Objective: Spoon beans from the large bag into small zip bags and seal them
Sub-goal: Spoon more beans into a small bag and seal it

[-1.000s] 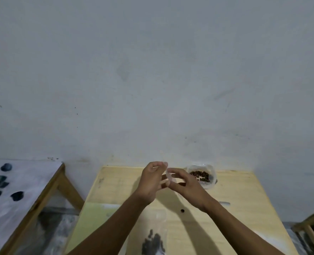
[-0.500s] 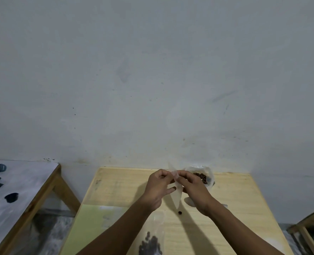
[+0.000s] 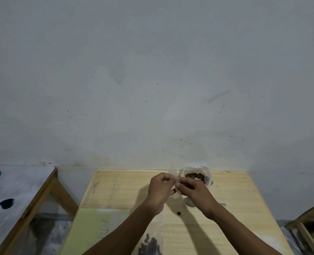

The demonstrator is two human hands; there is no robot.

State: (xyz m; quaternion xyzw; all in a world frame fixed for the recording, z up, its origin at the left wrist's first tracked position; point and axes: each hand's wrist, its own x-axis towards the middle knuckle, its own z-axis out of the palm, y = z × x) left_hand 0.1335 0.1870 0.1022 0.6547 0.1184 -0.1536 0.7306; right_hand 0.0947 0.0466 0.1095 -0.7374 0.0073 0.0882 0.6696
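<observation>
A small zip bag (image 3: 175, 178), empty and thin, is pinched at its top by both hands (image 3: 176, 188) above the table (image 3: 115, 188), near the far edge. It seems light, limp and slippery, so the zip edges are best gripped.

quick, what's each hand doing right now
Left hand: pinching the small zip bag.
Right hand: pinching the same bag from the other side.

A pale wooden table (image 3: 115, 188) stands against the grey wall (image 3: 152, 70) before you, a yellow-green sheet (image 3: 89, 230) lying on its near left. To your left, a white-topped side table (image 3: 23, 183) carries dark blobs (image 3: 6, 203), perhaps paint.
</observation>
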